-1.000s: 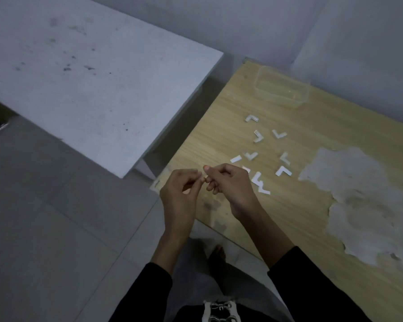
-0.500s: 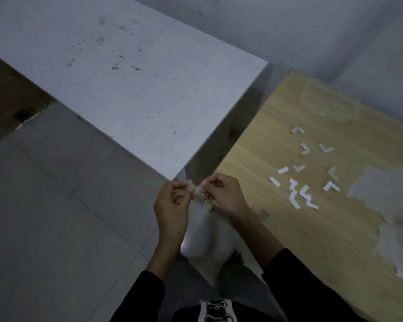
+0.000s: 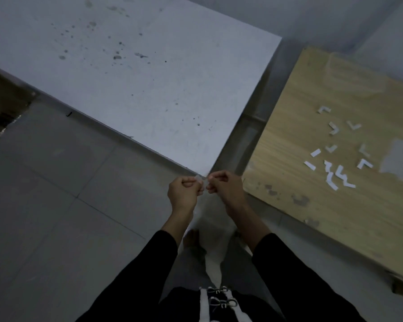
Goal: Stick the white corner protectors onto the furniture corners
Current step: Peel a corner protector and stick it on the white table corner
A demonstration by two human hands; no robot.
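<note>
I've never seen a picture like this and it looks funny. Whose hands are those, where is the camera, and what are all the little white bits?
There is no machine here. The camera sits on a person's head and looks down, so you see their own arms in black sleeves. The left hand and right hand are pinched together on one small pale piece, a corner protector. They hold it right at the near corner of the white table.

On the right is a wooden table. The little white L-shaped bits lying on it are more protectors, with a few straight white strips mixed in. I can't tell what those strips are. Part of the wooden top looks worn and patchy.

Below is a grey tiled floor.
</note>
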